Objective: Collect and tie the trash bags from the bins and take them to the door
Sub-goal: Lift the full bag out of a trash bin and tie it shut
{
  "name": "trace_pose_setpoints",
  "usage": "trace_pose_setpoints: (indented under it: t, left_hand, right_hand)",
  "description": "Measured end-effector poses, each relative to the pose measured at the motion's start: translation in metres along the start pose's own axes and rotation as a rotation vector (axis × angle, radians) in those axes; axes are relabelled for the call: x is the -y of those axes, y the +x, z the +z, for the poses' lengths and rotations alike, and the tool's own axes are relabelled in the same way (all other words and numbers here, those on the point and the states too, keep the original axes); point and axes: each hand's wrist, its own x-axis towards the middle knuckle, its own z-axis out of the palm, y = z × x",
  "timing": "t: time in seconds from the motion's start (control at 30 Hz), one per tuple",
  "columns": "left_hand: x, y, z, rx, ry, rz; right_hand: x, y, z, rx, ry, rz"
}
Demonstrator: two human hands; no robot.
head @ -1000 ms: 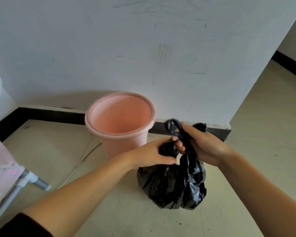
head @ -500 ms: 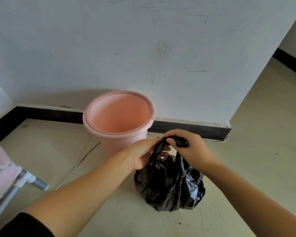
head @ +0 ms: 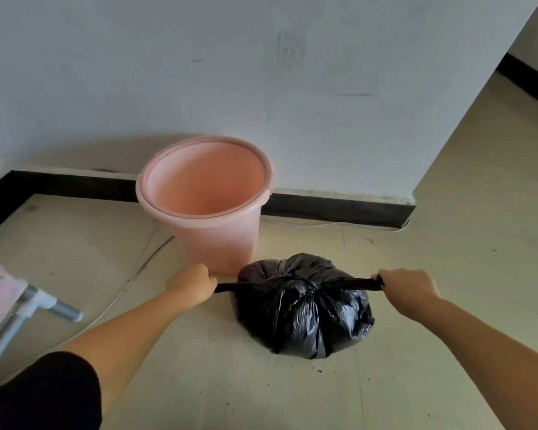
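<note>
A full black trash bag (head: 303,315) sits on the tiled floor just right of a pink bin (head: 204,200), which has no liner in it. Two twisted ends of the bag's top stretch out sideways over it, crossing at its middle. My left hand (head: 193,285) grips the left end in a fist. My right hand (head: 407,288) grips the right end the same way. Both ends are pulled taut and level.
The bin stands against a white wall with a black skirting board (head: 339,206). A grey metal frame leg (head: 53,307) with pink fabric juts in at the left. A thin white cable (head: 121,293) runs across the floor. The floor (head: 479,212) continues past the wall corner to the right.
My hands were together above the bag, working its top. They have moved apart to either side, drawing the two ends out flat, and the bag has sunk lower and wider on the floor.
</note>
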Motion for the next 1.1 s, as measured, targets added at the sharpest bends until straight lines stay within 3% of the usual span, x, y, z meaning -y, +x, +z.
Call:
trace_pose_setpoints:
  t: [0.13, 0.27, 0.37, 0.5, 0.57, 0.67, 0.73, 0.83, 0.93, 1.1]
  left_hand:
    - [0.026, 0.009, 0.011, -0.012, 0.055, -0.066]
    - [0.024, 0.010, 0.013, -0.055, -0.023, -0.056]
    - [0.023, 0.011, 0.005, -0.049, -0.158, 0.027]
    - [0.003, -0.005, -0.018, -0.029, -0.373, 0.256]
    - [-0.029, -0.025, -0.037, -0.053, -0.478, 0.423]
    - [-0.078, -0.053, -0.065, 0.040, -0.543, 0.645]
    - [-0.102, -0.065, -0.077, 0.097, -0.380, 0.814]
    - [-0.119, -0.074, -0.079, -0.011, -0.129, 1.038]
    - [-0.122, -0.073, -0.075, -0.114, -0.160, 1.084]
    - [-0.119, -0.067, -0.072, -0.219, -0.232, 1.084]
  right_hand:
    - [-0.024, -0.009, 0.026, 0.122, -0.060, 0.025]
    - [-0.030, -0.006, 0.038, 0.165, 0.074, 0.106]
    - [-0.035, 0.006, 0.037, 0.133, 0.532, 0.260]
    - [-0.019, 0.014, -0.003, -0.188, 1.343, 0.388]
    - [0.000, 0.016, -0.039, -0.221, 1.669, 0.317]
    - [0.031, 0.015, -0.091, -0.090, 1.955, 0.132]
    - [0.052, 0.010, -0.113, -0.004, 1.996, 0.051]
    - [0.072, 0.003, -0.125, 0.005, 1.874, -0.054]
    - [0.074, -0.001, -0.128, -0.050, 1.699, -0.161]
    - [0.076, -0.007, -0.122, 0.134, 1.652, -0.278]
